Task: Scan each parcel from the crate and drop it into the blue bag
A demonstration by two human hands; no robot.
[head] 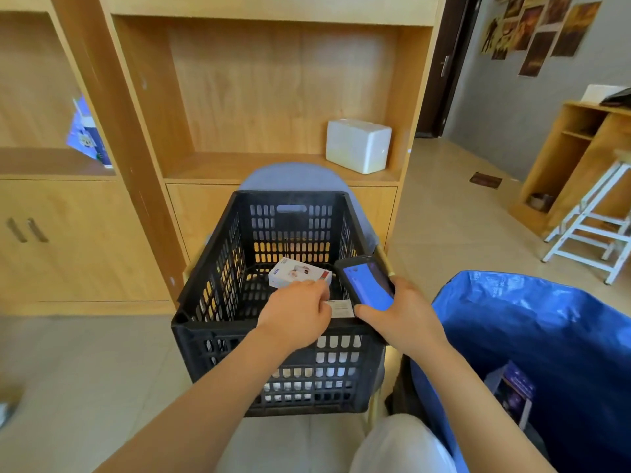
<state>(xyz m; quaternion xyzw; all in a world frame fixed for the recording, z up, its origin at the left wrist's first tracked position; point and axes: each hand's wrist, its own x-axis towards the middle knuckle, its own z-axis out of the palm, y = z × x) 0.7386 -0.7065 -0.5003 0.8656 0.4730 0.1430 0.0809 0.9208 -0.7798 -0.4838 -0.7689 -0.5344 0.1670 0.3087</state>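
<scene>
A black slatted crate (205,322) stands on a blue-grey chair in front of me. Inside it lies a small white parcel box (293,273), and a second flat white parcel with a label (341,308) shows beside it. My left hand (297,312) reaches into the crate, its fingers curled over the near edge of the white box. My right hand (403,317) grips a phone-like scanner (367,283) with a blue screen over the crate's right rim. The open blue bag (532,319) stands at the right, with a dark purple box (512,394) inside.
A wooden shelf unit fills the background, with a white container (358,145) on its shelf. A white step ladder (594,230) and a small wooden cabinet stand at the far right. Tiled floor lies to the left of the crate.
</scene>
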